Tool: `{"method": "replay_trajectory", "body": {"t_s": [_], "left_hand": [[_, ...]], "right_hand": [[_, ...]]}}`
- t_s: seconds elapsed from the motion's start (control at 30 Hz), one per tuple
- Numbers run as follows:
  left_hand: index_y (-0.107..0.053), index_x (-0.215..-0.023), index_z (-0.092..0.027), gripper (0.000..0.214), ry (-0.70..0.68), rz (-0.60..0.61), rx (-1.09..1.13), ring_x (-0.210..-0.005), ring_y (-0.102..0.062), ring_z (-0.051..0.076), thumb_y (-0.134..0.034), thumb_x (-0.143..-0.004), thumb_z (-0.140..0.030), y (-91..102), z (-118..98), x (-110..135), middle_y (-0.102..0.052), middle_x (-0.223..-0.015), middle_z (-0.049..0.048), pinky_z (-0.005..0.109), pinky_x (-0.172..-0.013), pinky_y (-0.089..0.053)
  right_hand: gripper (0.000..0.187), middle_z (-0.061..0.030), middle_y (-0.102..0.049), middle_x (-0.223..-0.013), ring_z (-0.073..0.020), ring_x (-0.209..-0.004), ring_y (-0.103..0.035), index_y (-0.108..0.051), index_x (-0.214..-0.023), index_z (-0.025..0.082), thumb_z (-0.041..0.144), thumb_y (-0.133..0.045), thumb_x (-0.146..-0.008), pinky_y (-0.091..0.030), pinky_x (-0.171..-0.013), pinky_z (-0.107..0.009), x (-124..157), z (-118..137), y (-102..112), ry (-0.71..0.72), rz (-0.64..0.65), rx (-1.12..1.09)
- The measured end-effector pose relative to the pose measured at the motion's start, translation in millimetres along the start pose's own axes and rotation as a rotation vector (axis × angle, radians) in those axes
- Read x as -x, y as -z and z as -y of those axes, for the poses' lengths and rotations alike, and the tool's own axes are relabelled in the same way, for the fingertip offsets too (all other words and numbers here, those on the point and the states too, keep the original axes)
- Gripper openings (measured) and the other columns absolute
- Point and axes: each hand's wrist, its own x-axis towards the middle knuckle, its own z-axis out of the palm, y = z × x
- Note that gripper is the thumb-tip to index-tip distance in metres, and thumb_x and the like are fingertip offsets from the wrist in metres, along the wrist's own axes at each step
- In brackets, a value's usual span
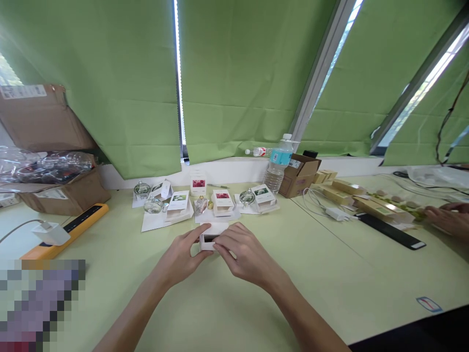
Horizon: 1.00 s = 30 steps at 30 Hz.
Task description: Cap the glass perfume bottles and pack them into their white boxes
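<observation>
Left hand (179, 257) and right hand (248, 256) grip a small white box (209, 238), open surface (311, 288) to either side, perfume bottles (153, 205) just ahead.

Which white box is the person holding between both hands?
The small plain white box, with a dark opening facing the person, held between the left hand and right hand. The other white boxes sit further off, showing printed pictures.

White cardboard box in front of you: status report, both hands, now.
Left hand, right hand both on small white cardboard box. Box end open, dark inside. Ahead on the table: clear glass perfume bottle, white printed carton.
</observation>
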Motion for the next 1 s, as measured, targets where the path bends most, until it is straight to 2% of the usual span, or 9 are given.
{"method": "replay_trajectory", "body": {"t_s": [0.13, 0.27, 0.4, 0.57, 0.7, 0.87, 1.0], "left_hand": [[-0.041, -0.137, -0.031, 0.053, -0.004, 0.004, 0.021, -0.105, -0.064, 0.021, -0.058, -0.088, -0.040, 1.0, -1.2, -0.7, -0.069, -0.116, 0.0027, 0.037, -0.090, -0.052], [-0.040, -0.138, -0.033, 0.055, 0.025, 0.008, 0.024, -0.107, -0.064, 0.022, -0.058, -0.087, -0.042, 2.2, -0.9, -0.1, -0.069, -0.115, 0.0015, 0.037, -0.091, -0.052], [-0.038, -0.140, -0.035, 0.056, 0.032, 0.005, 0.008, -0.114, -0.060, 0.022, -0.056, -0.088, -0.043, 2.5, -0.9, 0.8, -0.064, -0.125, 0.0010, 0.036, -0.095, -0.050], [-0.033, -0.142, -0.038, 0.058, 0.041, -0.007, -0.004, -0.122, -0.055, 0.023, -0.056, -0.089, -0.039, 0.3, 1.0, 0.2, -0.056, -0.136, 0.0003, 0.037, -0.099, -0.046], [-0.033, -0.140, -0.037, 0.056, 0.041, -0.050, 0.031, -0.123, -0.054, 0.023, -0.056, -0.089, -0.035, -5.0, 6.4, -1.1, -0.051, -0.141, 0.0019, 0.037, -0.099, -0.046], [-0.037, -0.129, -0.031, 0.048, 0.045, -0.155, 0.135, -0.110, -0.063, 0.022, -0.060, -0.087, -0.031, -12.1, 13.6, -2.1, -0.061, -0.126, 0.0040, 0.034, -0.088, -0.051], [-0.045, -0.120, -0.030, 0.034, -0.007, -0.148, 0.133, -0.107, -0.064, 0.020, -0.057, -0.089, -0.030, -11.6, 14.9, -3.0, -0.063, -0.118, 0.0026, 0.034, -0.089, -0.051]], "right_hand": [[0.013, -0.0060, -0.069, -0.080, -0.0205, -0.079, -0.059, -0.064, -0.093, 0.019, 0.023, -0.051, -0.093, -0.042, -0.074, -0.038, 0.0, -0.4, -1.4, 0.000, -0.006, 0.011], [0.012, -0.0052, -0.070, -0.079, -0.0193, -0.077, -0.059, -0.063, -0.088, 0.018, 0.021, -0.052, -0.092, -0.042, -0.071, -0.037, 1.2, -3.8, -7.3, 0.052, -0.059, 0.056], [0.009, -0.0041, -0.070, -0.081, -0.0183, -0.076, -0.060, -0.064, -0.086, 0.019, 0.018, -0.055, -0.091, -0.043, -0.070, -0.035, 2.9, -6.4, -11.8, 0.110, -0.124, 0.089], [0.013, -0.0059, -0.071, -0.096, -0.0192, -0.089, -0.064, -0.064, -0.098, 0.018, 0.012, -0.058, -0.088, -0.048, -0.078, -0.034, 4.9, -6.8, -9.4, 0.155, -0.217, 0.071], [0.025, -0.0079, -0.068, -0.108, -0.0200, -0.100, -0.062, -0.062, -0.111, 0.019, 0.011, -0.059, -0.087, -0.052, -0.083, -0.033, 5.3, -6.1, -9.5, 0.102, -0.273, -0.007], [0.032, -0.0074, -0.066, -0.113, -0.0195, -0.105, -0.061, -0.059, -0.119, 0.022, 0.011, -0.058, -0.088, -0.052, -0.089, -0.033, 4.0, -6.6, -12.2, 0.012, -0.310, -0.125], [0.034, -0.0074, -0.066, -0.112, -0.0196, -0.107, -0.061, -0.058, -0.121, 0.022, 0.012, -0.058, -0.088, -0.053, -0.091, -0.034, 3.1, -8.5, -12.1, -0.030, -0.332, -0.169]]}}
